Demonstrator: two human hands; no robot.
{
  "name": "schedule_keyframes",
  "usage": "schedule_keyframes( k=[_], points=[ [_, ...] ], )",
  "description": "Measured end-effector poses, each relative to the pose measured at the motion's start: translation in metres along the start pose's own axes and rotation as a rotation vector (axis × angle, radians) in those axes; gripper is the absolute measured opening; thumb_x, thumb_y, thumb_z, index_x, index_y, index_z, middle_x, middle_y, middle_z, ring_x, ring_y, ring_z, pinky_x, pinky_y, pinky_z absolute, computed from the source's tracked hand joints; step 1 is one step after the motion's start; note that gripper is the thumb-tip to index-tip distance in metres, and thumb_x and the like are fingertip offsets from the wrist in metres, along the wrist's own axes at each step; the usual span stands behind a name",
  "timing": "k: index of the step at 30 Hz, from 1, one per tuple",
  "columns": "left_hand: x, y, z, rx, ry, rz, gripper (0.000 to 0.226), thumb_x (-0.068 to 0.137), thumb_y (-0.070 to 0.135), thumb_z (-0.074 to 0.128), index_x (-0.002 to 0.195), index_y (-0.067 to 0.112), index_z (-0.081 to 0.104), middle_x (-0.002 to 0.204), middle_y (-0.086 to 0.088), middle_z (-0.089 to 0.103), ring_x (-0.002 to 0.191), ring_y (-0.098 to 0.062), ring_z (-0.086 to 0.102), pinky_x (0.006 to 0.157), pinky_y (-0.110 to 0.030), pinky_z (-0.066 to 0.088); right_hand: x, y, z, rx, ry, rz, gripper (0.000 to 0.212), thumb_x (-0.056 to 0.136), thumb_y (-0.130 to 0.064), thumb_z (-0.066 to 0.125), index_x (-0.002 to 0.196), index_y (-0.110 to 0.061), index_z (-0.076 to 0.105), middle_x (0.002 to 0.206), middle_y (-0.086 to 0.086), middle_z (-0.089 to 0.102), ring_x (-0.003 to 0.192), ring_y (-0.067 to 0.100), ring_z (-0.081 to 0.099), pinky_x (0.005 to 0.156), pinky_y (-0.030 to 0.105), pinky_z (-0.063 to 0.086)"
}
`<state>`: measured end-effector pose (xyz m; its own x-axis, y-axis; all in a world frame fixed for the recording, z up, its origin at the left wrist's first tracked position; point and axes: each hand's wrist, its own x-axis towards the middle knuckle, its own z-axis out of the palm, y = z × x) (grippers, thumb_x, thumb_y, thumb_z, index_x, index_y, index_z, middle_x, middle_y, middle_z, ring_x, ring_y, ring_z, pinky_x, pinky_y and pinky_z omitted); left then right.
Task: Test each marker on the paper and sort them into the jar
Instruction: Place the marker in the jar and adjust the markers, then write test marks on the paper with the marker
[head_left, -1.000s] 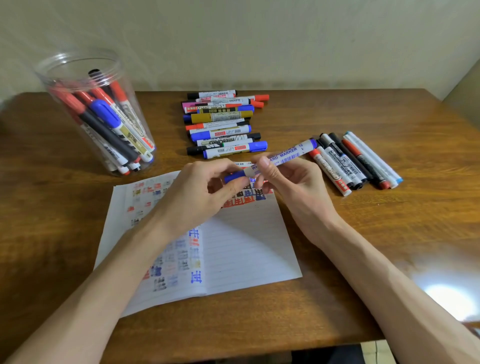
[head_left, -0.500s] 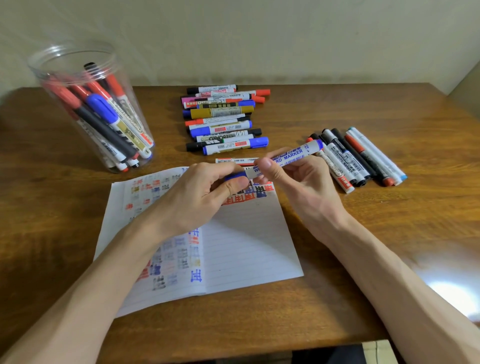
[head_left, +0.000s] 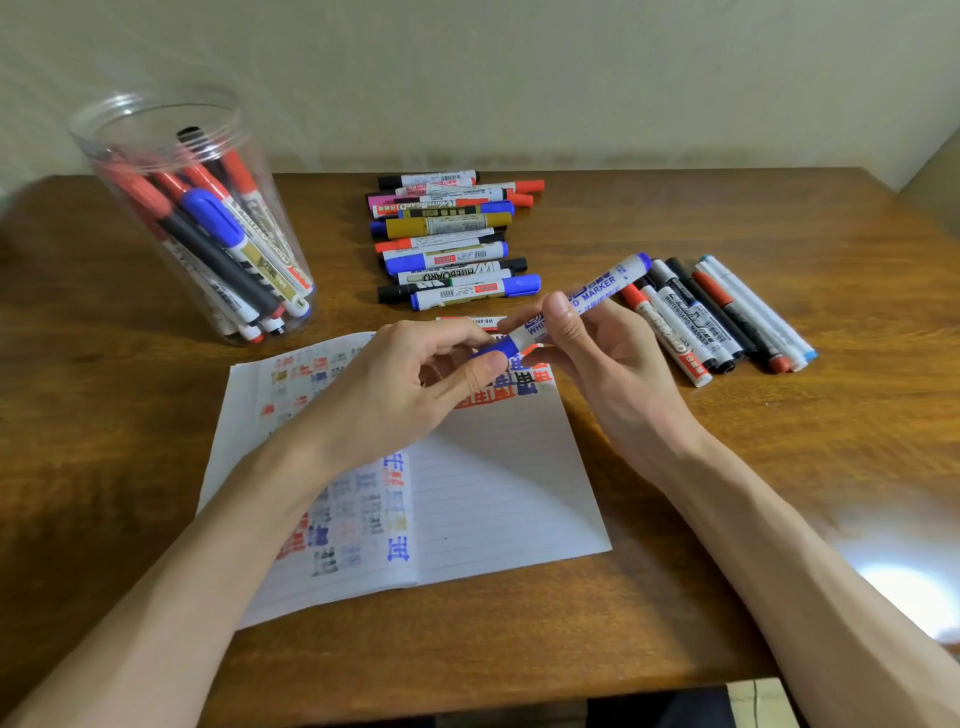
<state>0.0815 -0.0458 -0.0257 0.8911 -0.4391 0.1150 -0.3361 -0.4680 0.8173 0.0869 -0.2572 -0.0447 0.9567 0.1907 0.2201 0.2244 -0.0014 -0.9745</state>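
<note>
here, the clear jar (head_left: 93, 140) stands far left, markers (head_left: 213, 218) leaning inside. over the paper (head_left: 498, 499), the left hand (head_left: 405, 389) pinches the blue cap (head_left: 501, 347) of a whiteboard marker (head_left: 597, 293) while the right hand (head_left: 608, 364) grips its barrel; loose markers (head_left: 727, 322) lie just right.

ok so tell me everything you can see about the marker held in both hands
The blue marker has a white, plastic-looking barrel printed WHITEBOARD MARKER in blue, a blue butt end and a blue cap that looks seated on it. It is held off the table over the far edge of the paper, with the cap end nearer the person and the butt pointing away to the right. The left hand pinches the cap; the right hand grips the barrel.
</note>
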Motion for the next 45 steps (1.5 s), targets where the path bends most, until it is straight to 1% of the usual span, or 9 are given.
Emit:
schedule_keyframes(
  k=[4, 12, 17, 21, 24, 27, 31, 37, 45],
  points=[
    [0.000, -0.006, 0.000, 0.099, 0.028, -0.014, 0.025, 0.102, 0.045, 0.058, 0.111, 0.027, 0.072, 0.099, 0.010, 0.074, 0.097, -0.012, 0.069, 0.081, -0.044, 0.057, 0.000, 0.001, 0.001, -0.041, 0.033, 0.006, 0.037, 0.102, -0.037, 0.057, 0.107, -0.004, 0.072, 0.101, 0.011, 0.078, 0.094, 0.020, 0.073, 0.083, 0.038, 0.058],
    [0.001, -0.010, 0.000, 0.198, 0.091, 0.030, 0.030, 0.099, 0.047, 0.059, 0.122, 0.032, 0.068, 0.105, 0.021, 0.069, 0.102, 0.004, 0.065, 0.076, -0.018, 0.056, 0.001, 0.003, -0.001, -0.035, 0.029, 0.069, 0.023, 0.100, -0.026, 0.070, 0.107, -0.006, 0.076, 0.085, 0.021, 0.073, 0.075, 0.020, 0.068, 0.067, 0.032, 0.055],
    [0.002, -0.013, 0.000, 0.266, 0.138, 0.054, 0.037, 0.096, 0.052, 0.052, 0.119, 0.028, 0.069, 0.105, 0.018, 0.071, 0.100, 0.005, 0.065, 0.076, -0.018, 0.055, 0.002, 0.003, -0.002, 0.027, 0.026, 0.160, 0.026, 0.096, -0.032, 0.072, 0.104, -0.008, 0.078, 0.088, 0.011, 0.078, 0.079, 0.023, 0.070, 0.072, 0.033, 0.057],
    [0.008, -0.029, -0.011, 0.442, 0.382, 0.034, 0.028, 0.101, 0.038, 0.058, 0.119, 0.020, 0.070, 0.113, 0.007, 0.072, 0.096, -0.003, 0.065, 0.071, -0.017, 0.050, 0.005, 0.005, -0.010, 0.139, 0.216, 0.210, 0.025, 0.096, -0.031, 0.074, 0.113, -0.013, 0.076, 0.099, 0.008, 0.079, 0.081, 0.021, 0.069, 0.076, 0.035, 0.059],
    [0.011, -0.043, -0.019, 0.572, 0.482, -0.064, 0.021, 0.103, 0.029, 0.060, 0.119, 0.018, 0.069, 0.111, 0.002, 0.071, 0.103, -0.017, 0.059, 0.080, -0.030, 0.043, 0.009, 0.019, -0.016, -0.108, 0.412, 0.147, 0.012, 0.099, -0.019, 0.072, 0.111, -0.019, 0.076, 0.091, -0.001, 0.078, 0.078, 0.012, 0.070, 0.071, 0.027, 0.054],
    [0.013, -0.053, -0.021, 0.594, 0.500, -0.133, 0.019, 0.102, 0.025, 0.061, 0.119, 0.019, 0.069, 0.107, 0.001, 0.067, 0.100, -0.014, 0.051, 0.082, -0.032, 0.038, 0.012, 0.029, -0.023, -0.625, 0.400, -0.044, 0.023, 0.097, -0.011, 0.066, 0.115, -0.021, 0.074, 0.104, -0.008, 0.073, 0.097, 0.008, 0.067, 0.079, 0.014, 0.047],
    [0.015, -0.053, -0.019, 0.587, 0.500, -0.180, 0.022, 0.103, 0.025, 0.060, 0.124, 0.021, 0.067, 0.113, 0.000, 0.066, 0.104, -0.014, 0.051, 0.084, -0.031, 0.038, 0.020, 0.033, -0.025, -0.951, 0.226, -0.057, 0.031, 0.101, -0.021, 0.067, 0.131, -0.022, 0.070, 0.131, -0.001, 0.070, 0.128, 0.023, 0.055, 0.109, 0.039, 0.043],
    [0.015, -0.053, -0.020, 0.630, 0.466, -0.264, 0.027, 0.104, 0.028, 0.058, 0.129, 0.021, 0.065, 0.123, -0.003, 0.062, 0.117, -0.022, 0.053, 0.087, -0.032, 0.039, 0.017, 0.031, -0.026, -1.085, 0.351, -0.076, 0.019, 0.100, -0.030, 0.071, 0.115, -0.023, 0.079, 0.111, 0.006, 0.068, 0.109, 0.028, 0.051, 0.089, 0.042, 0.042],
    [0.016, -0.055, -0.021, 0.625, 0.432, -0.338, 0.030, 0.108, 0.025, 0.049, 0.134, 0.026, 0.062, 0.132, -0.002, 0.058, 0.124, -0.020, 0.051, 0.091, -0.031, 0.040, 0.013, 0.026, -0.030, -0.990, 0.544, 0.006, 0.018, 0.102, -0.021, 0.067, 0.118, -0.016, 0.072, 0.114, 0.007, 0.068, 0.108, 0.027, 0.051, 0.095, 0.045, 0.044]
  ],
)
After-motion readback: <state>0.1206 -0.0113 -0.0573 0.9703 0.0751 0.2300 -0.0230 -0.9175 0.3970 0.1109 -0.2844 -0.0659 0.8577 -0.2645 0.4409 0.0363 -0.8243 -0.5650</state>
